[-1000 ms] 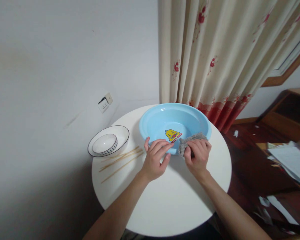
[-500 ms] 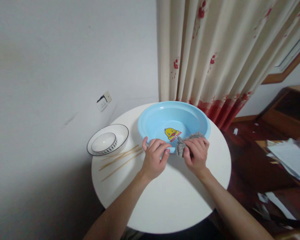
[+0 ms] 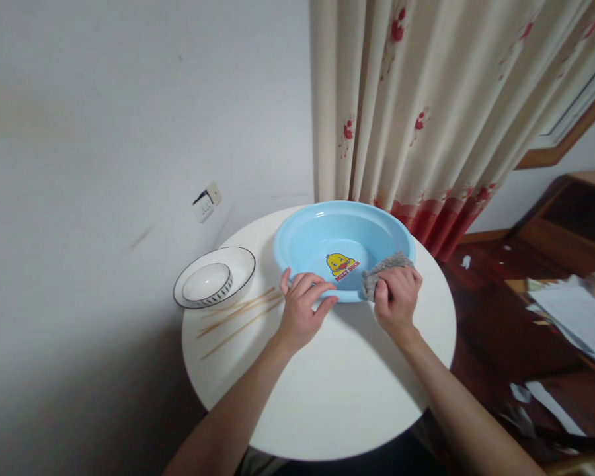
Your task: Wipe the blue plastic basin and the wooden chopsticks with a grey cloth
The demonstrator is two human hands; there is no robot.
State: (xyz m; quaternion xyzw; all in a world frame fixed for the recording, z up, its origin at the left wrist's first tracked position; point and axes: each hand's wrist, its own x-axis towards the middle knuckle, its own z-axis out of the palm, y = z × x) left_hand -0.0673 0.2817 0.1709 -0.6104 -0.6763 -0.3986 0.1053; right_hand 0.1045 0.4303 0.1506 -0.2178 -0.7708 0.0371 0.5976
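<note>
A light blue plastic basin (image 3: 302, 244) with a yellow duck print on its bottom stands on the round white table (image 3: 327, 396). My left hand (image 3: 302, 307) holds the basin's near rim, fingers over the edge and thumb on the outer side. In my right hand (image 3: 399, 297) a fluffy grey cloth (image 3: 384, 268) is bunched up and pressed on the near right part of the rim. The fingers are closed round the cloth, which hides the rim beneath it.
Left of the basin, a small white bowl (image 3: 205, 283) sits inside a larger dark-rimmed white bowl (image 3: 242, 261). Several chopsticks (image 3: 238, 330) lie beside them. A wall stands at the left, a flowered curtain (image 3: 377, 99) behind. Papers (image 3: 575, 311) lie on the right.
My right hand has moved the cloth a little to the right along the rim and closed into more of a fist. The left hand stays on the rim.
</note>
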